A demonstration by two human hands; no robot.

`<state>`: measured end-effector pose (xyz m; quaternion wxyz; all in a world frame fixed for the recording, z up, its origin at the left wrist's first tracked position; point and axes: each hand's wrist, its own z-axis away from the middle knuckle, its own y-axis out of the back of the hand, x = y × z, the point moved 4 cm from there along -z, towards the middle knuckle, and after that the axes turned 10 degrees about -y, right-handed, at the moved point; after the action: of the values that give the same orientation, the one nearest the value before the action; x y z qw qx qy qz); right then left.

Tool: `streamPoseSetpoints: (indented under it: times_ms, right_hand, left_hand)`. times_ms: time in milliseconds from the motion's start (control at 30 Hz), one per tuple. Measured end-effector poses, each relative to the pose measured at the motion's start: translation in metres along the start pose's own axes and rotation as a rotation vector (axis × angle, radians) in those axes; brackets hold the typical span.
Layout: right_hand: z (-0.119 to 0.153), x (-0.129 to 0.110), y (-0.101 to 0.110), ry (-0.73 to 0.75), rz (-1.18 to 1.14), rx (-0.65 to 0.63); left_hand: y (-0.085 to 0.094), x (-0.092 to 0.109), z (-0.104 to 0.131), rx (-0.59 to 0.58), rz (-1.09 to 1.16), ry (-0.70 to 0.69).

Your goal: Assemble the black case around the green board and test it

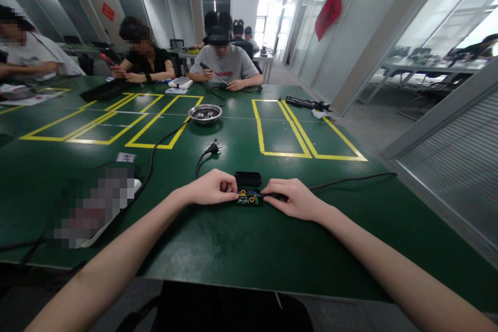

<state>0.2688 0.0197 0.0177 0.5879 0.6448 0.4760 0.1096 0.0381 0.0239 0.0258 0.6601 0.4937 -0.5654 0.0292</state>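
Note:
A small circuit board [248, 197] with copper coils and coloured wires lies on the table in front of me, apparently in a black shell. My left hand [213, 187] pinches the board's left end between thumb and fingers. At the other end, my right hand [291, 198] is closed on a black cable [350, 181] that trails off to the right. Just behind the board rests a black plastic cover [248, 178], hollow side up. A power plug [213, 149] lies beyond my left hand, and its cord disappears behind that hand.
A metal bowl [205, 114] with small metal parts stands farther back on the green table [233, 249]. At left is a white power strip [112, 212], partly blurred, with its cord. Yellow tape marks rectangles. A black device [307, 103] lies back right; people sit opposite.

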Motion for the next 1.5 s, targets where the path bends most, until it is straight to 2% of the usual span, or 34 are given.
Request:
streamPoseSetpoints:
  times_ms: [200, 433, 600, 733, 833, 1000, 1100, 1200, 1300, 1500]
  right_hand:
    - [0.0, -0.008, -0.003, 0.091, 0.233, -0.019]
    - [-0.003, -0.013, -0.003, 0.163, 0.365, 0.0]
    - [-0.004, -0.014, -0.004, 0.164, 0.399, -0.011]
    - [-0.003, -0.013, -0.002, 0.156, 0.329, 0.024]
    - [-0.003, -0.007, -0.002, 0.084, 0.195, 0.113]
    - [-0.005, 0.011, -0.007, -0.237, 0.081, 0.266]
    - [-0.008, 0.018, -0.013, -0.375, -0.009, 0.239]
    - [-0.01, 0.023, -0.016, -0.441, -0.122, 0.187]
    - [-0.011, 0.027, -0.016, -0.48, -0.21, 0.184]
    - [-0.011, 0.029, -0.015, -0.553, -0.412, 0.207]
  left_hand:
    - [0.001, 0.002, -0.001, 0.008, -0.062, -0.061]
    - [0.003, -0.003, -0.001, 0.046, 0.017, 0.001]
    - [0.003, -0.004, -0.002, 0.064, -0.11, -0.078]
    - [0.001, -0.001, -0.002, 0.068, -0.226, -0.079]
    - [0.0, 0.001, -0.002, 0.084, -0.273, -0.082]
    - [-0.002, -0.002, -0.003, 0.146, -0.143, -0.079]
    - [0.002, -0.009, -0.003, 0.29, -0.146, -0.005]
    - [0.006, -0.016, -0.003, 0.416, -0.218, 0.099]
    - [0.006, -0.022, -0.004, 0.404, -0.176, 0.149]
    - [0.006, -0.027, -0.004, 0.402, 0.136, 0.226]
